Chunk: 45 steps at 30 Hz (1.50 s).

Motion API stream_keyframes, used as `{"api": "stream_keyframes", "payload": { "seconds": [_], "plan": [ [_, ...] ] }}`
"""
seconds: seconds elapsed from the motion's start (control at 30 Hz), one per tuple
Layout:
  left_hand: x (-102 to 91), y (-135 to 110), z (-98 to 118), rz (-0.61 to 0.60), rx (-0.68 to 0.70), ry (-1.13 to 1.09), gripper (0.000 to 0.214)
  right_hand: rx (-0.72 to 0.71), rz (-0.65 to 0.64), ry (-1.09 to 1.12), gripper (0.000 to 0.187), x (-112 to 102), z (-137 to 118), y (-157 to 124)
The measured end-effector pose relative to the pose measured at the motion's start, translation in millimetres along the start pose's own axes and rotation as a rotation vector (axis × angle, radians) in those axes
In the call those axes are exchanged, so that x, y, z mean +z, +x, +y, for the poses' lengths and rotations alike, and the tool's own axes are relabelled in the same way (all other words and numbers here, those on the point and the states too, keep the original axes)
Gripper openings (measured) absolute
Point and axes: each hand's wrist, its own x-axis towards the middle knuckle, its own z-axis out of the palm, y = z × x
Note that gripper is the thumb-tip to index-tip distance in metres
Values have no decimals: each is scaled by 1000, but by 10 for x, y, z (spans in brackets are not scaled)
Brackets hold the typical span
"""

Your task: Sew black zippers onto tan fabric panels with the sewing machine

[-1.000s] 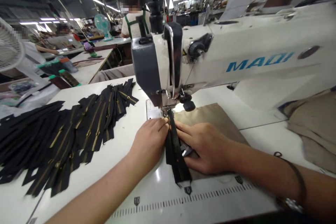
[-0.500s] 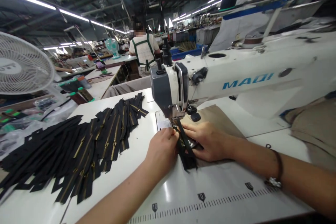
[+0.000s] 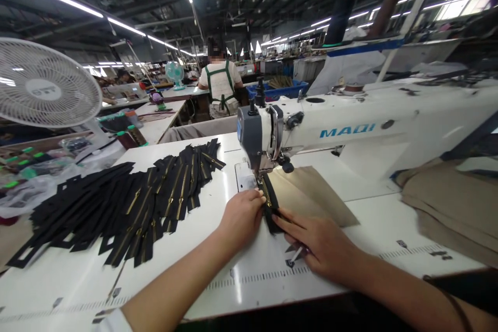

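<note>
A black zipper (image 3: 271, 202) with brass teeth lies on a khaki fabric panel (image 3: 311, 192), its far end beneath the presser foot of the white sewing machine (image 3: 350, 129). My left hand (image 3: 243, 218) is closed at the zipper's left edge, thumb and finger pressed together close to the foot. With extended fingers my right hand (image 3: 322, 244) touches the near right part of the zipper. Its other fingers are curled round what look like metal thread snips (image 3: 298, 253), blades poking out below the palm. The needle tip is too small to make out.
Many black zippers (image 3: 171, 187) are spread in an overlapping heap on the left of the white table (image 3: 210, 259). Folded khaki fabric (image 3: 439, 202) lies at the right. A white fan (image 3: 46, 85) stands far left, and a person (image 3: 221, 83) sits ahead, back turned.
My right hand has slid nearer and down along the zipper, uncovering more of the khaki panel and showing the snips. My left hand stays by the foot. The camera view has shifted.
</note>
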Motion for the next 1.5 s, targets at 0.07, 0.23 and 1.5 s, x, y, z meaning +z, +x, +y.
{"api": "stream_keyframes", "payload": {
  "seconds": [0.07,0.23,1.5],
  "plan": [
    [1,-3,5,7,1,1,19,-3,-15,-36,60,-17,-30,-1],
    [2,-14,9,23,31,-5,20,-8,-24,-110,62,-54,-116,29],
    [44,163,-118,-53,50,41,19,-53,53,-43,46,-3,61,274]
  ]
}}
